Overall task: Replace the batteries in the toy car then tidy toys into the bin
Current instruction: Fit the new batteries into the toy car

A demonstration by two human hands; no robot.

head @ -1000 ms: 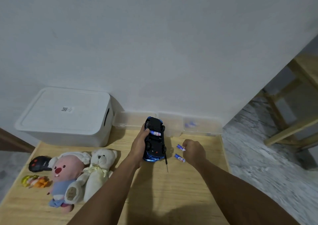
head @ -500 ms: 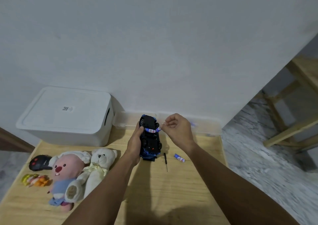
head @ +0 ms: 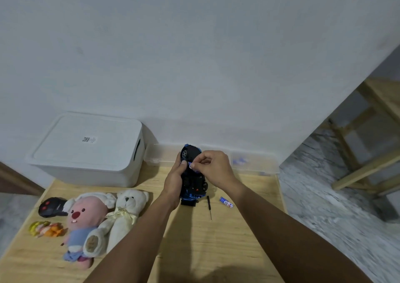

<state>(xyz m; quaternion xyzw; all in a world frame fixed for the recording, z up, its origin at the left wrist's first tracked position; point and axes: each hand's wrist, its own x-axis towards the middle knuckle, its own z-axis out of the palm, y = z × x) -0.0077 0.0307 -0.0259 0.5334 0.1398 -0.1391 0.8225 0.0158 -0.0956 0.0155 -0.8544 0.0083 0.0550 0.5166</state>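
**tinkerdad:** ok so the left hand (head: 173, 180) is wrapped round the left side of the toy car (head: 193, 175), holding it belly-up just above the far middle of the table (head: 194, 239). The right hand (head: 213, 168) has its fingers pinched together on a battery (head: 192, 165) right at the open bay on the underside. Any tips for seating it?

**rc_mike:** I'd say tilt it in spring end first, then press the other end flat. Check the plus mark against the bay, though I can't read any marking from here. Keep that left grip firm so the car doesn't twist while you push.

**tinkerdad:** there's a spare battery (head: 225, 202) lying on the table to the right, just past the little screwdriver (head: 209, 207)

**rc_mike:** probably goes in next, then the cover, which I think is the dark piece under the car's near end, hard to tell. How's the car look?

**tinkerdad:** black chassis, shiny blue body peeking out round the edges, one wheel showing at the far end. The white bin (head: 86, 150) sits far left with its lid on, so that needs opening later
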